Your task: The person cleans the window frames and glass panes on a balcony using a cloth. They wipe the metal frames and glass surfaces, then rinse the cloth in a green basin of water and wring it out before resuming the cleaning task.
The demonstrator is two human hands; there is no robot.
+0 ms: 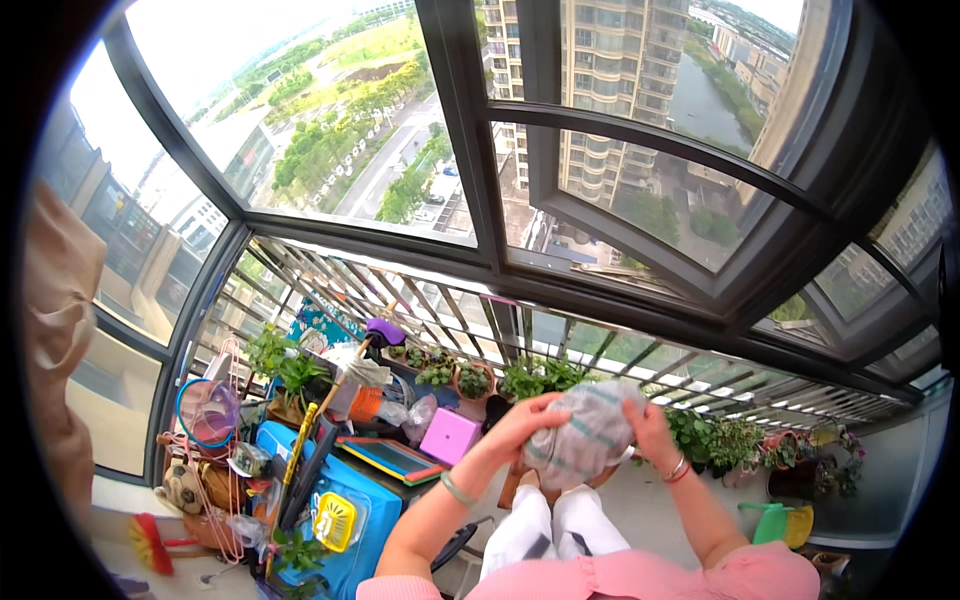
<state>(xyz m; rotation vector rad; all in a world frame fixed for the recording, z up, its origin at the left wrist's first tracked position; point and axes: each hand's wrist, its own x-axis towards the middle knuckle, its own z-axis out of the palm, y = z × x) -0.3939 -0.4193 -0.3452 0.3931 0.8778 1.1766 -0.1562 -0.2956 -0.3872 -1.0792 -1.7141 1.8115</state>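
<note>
- At left, my left hand [532, 424] holds the striped grey cloth [580, 440] by its left edge, fingers curved over the folds.
- Between both hands, the cloth hangs bunched into a rounded bundle, this side of the balcony railing [650, 345]. It looks light, soft and limp, unlikely to slip or break; opposite edges seem the best hold, since the middle would probably sag.
- At right, my right hand [655, 438] grasps the opposite edge, beside a red bracelet [679, 469].
- Out of sight: fingertips behind the folds, leaving me unable to tell how firm either grip is. Below, a brown object [511, 487] shows only partly. Blur hides the weave, and whether the cloth wraps anything is unclear.
</note>
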